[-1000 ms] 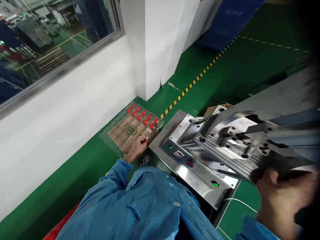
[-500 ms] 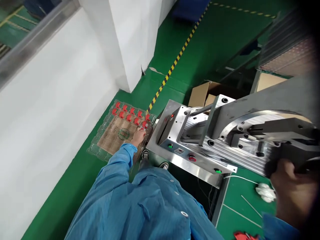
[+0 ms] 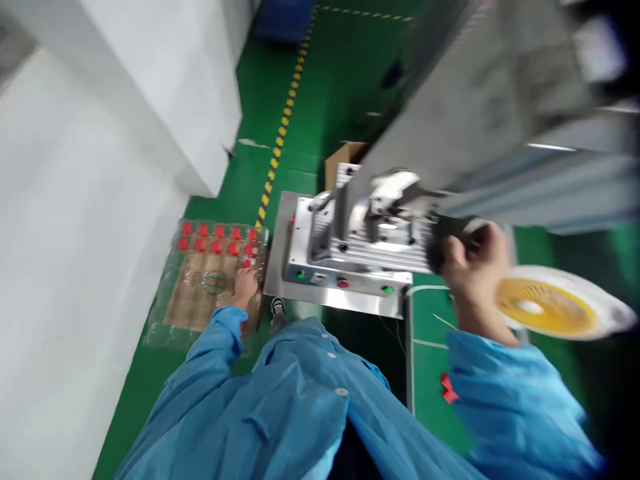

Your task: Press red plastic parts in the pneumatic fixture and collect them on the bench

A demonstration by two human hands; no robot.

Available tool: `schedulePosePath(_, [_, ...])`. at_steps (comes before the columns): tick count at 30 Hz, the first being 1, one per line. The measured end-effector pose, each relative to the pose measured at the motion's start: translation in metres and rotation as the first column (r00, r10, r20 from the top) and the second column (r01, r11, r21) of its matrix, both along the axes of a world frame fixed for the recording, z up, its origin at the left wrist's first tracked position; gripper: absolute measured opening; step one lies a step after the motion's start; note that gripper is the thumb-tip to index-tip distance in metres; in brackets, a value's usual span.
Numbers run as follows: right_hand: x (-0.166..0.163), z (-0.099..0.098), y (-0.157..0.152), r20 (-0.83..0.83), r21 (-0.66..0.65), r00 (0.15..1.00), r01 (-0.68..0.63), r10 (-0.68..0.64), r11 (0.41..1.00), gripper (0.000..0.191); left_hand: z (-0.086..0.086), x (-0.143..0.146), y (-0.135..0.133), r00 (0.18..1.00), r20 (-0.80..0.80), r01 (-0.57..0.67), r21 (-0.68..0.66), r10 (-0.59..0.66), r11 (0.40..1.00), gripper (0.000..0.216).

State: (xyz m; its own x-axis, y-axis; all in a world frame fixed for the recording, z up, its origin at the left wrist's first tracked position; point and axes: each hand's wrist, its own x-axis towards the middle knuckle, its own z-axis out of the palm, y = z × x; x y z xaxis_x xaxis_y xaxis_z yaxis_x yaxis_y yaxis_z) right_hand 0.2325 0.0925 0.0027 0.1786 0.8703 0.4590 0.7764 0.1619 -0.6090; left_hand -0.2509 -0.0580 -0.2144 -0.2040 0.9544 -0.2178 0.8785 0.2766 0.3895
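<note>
My left hand (image 3: pixel 245 285) reaches down over a clear plastic tray (image 3: pixel 173 333) to my left. Its fingers are closed at a small red piece (image 3: pixel 247 263) with a whitish part, in the tray's third row. Two rows of similar red pieces (image 3: pixel 217 247) fill the tray's far side. My right hand (image 3: pixel 473 263) is wrapped round a black, blurred part (image 3: pixel 447 241) at the right end of a metal machine (image 3: pixel 325 279). Whether that part is a handle of the machine or a separate thing, I cannot make out.
The machine's front carries green lit buttons and a red button (image 3: pixel 343 283). A white-and-yellow fan (image 3: pixel 540 303) is close to my right forearm. Red scraps (image 3: pixel 449 388) lie on the green surface. A cardboard box (image 3: pixel 340 163) stands behind the machine; a white wall (image 3: pixel 65 233) runs along the left.
My view has swung to the right, so the tray and machine appear further left. The fan and my right sleeve have come into view. My left hand stays at the tray, my right at the black part.
</note>
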Motion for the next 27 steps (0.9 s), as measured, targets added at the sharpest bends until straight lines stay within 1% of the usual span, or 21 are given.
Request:
schedulePosePath(1, [-0.003, 0.004, -0.007, -0.074, 0.033, 0.997, -0.018, 0.021, 0.999, 0.049, 0.007, 0.004, -0.002, 1.000, -0.002, 0.010, 0.013, -0.010, 1.000, 0.019])
schedulePosePath(2, [-0.003, 0.005, -0.016, -0.119, 0.036, 0.993, -0.015, 0.019, 0.999, 0.047, 0.012, 0.008, -0.003, 1.000, -0.005, 0.018, 0.025, -0.018, 1.000, 0.022])
schedulePosePath(3, [0.001, 0.002, -0.026, -0.121, 0.002, 0.993, 0.014, -0.013, 1.000, 0.044, 0.016, 0.013, -0.005, 1.000, -0.011, 0.024, 0.038, -0.024, 0.999, 0.024])
schedulePosePath(4, [0.008, -0.005, -0.038, -0.118, -0.048, 0.989, 0.080, -0.085, 0.996, 0.042, 0.018, 0.017, -0.007, 0.999, -0.019, 0.028, 0.054, -0.027, 0.998, 0.026])
schedulePosePath(6, [0.031, -0.031, -0.069, -0.101, -0.111, 0.963, 0.237, -0.249, 0.965, 0.040, 0.018, 0.028, -0.013, 0.999, -0.041, 0.020, 0.077, -0.017, 0.997, 0.031])
schedulePosePath(7, [0.045, -0.048, -0.089, -0.103, -0.200, 0.935, 0.316, -0.341, 0.927, 0.036, 0.017, 0.033, -0.018, 0.998, -0.049, -0.039, 0.089, 0.043, 0.995, 0.032])
schedulePosePath(8, [0.060, -0.066, -0.112, -0.099, -0.407, 0.865, 0.415, -0.491, 0.813, 0.033, 0.015, 0.040, -0.024, 0.995, -0.050, -0.080, 0.072, 0.084, 0.994, 0.033])
schedulePosePath(9, [0.075, -0.085, -0.138, -0.088, -0.502, 0.810, 0.466, -0.579, 0.729, 0.032, 0.013, 0.046, -0.030, 0.995, -0.046, -0.091, 0.052, 0.094, 0.994, 0.035])
schedulePosePath(10, [0.090, -0.103, -0.164, -0.076, -0.562, 0.760, 0.502, -0.645, 0.657, 0.029, 0.012, 0.054, -0.038, 0.996, -0.038, -0.085, 0.030, 0.086, 0.996, 0.036])
schedulePosePath(12, [0.117, -0.133, -0.216, -0.039, -0.650, 0.651, 0.560, -0.758, 0.514, 0.027, 0.012, 0.071, -0.050, 0.999, -0.027, -0.045, -0.021, 0.044, 0.999, 0.037])
schedulePosePath(14, [0.142, -0.157, -0.260, 0.005, -0.711, 0.548, 0.590, -0.837, 0.382, 0.028, 0.016, 0.091, -0.058, 1.000, -0.021, -0.016, -0.067, 0.015, 0.998, 0.035])
schedulePosePath(16, [0.163, -0.174, -0.294, 0.043, -0.755, 0.469, 0.594, -0.882, 0.279, 0.032, 0.022, 0.113, -0.060, 1.000, -0.012, -0.001, -0.099, -0.001, 0.995, 0.032])
schedulePosePath(17, [0.172, -0.181, -0.305, 0.053, -0.773, 0.444, 0.585, -0.894, 0.245, 0.035, 0.025, 0.125, -0.060, 1.000, -0.004, 0.009, -0.108, -0.009, 0.994, 0.030])
schedulePosePath(18, [0.180, -0.188, -0.313, 0.058, -0.788, 0.428, 0.574, -0.902, 0.222, 0.038, 0.029, 0.136, -0.059, 1.000, 0.005, 0.017, -0.115, -0.016, 0.993, 0.028])
schedulePosePath(19, [0.186, -0.195, -0.319, 0.054, -0.800, 0.424, 0.560, -0.904, 0.214, 0.042, 0.033, 0.147, -0.058, 1.000, 0.015, 0.027, -0.119, -0.025, 0.993, 0.025])
schedulePosePath(21, [0.196, -0.207, -0.323, 0.035, -0.813, 0.430, 0.537, -0.902, 0.224, 0.049, 0.042, 0.168, -0.055, 0.999, 0.032, 0.047, -0.127, -0.043, 0.991, 0.022])
schedulePosePath(22, [0.200, -0.213, -0.323, 0.025, -0.814, 0.435, 0.531, -0.900, 0.234, 0.049, 0.047, 0.178, -0.053, 0.998, 0.039, 0.060, -0.129, -0.056, 0.990, 0.021])
schedulePosePath(23, [0.204, -0.217, -0.322, 0.016, -0.813, 0.437, 0.529, -0.899, 0.242, 0.047, 0.052, 0.188, -0.051, 0.997, 0.046, 0.072, -0.130, -0.067, 0.989, 0.021])
schedulePosePath(25, [0.211, -0.221, -0.321, 0.001, -0.810, 0.438, 0.528, -0.899, 0.256, 0.036, 0.065, 0.209, -0.048, 0.994, 0.073, 0.087, -0.138, -0.077, 0.987, 0.020])
schedulePosePath(27, [0.216, -0.221, -0.323, -0.019, -0.805, 0.442, 0.525, -0.897, 0.276, 0.024, 0.079, 0.234, -0.046, 0.983, 0.159, 0.119, -0.153, -0.094, 0.981, 0.020])
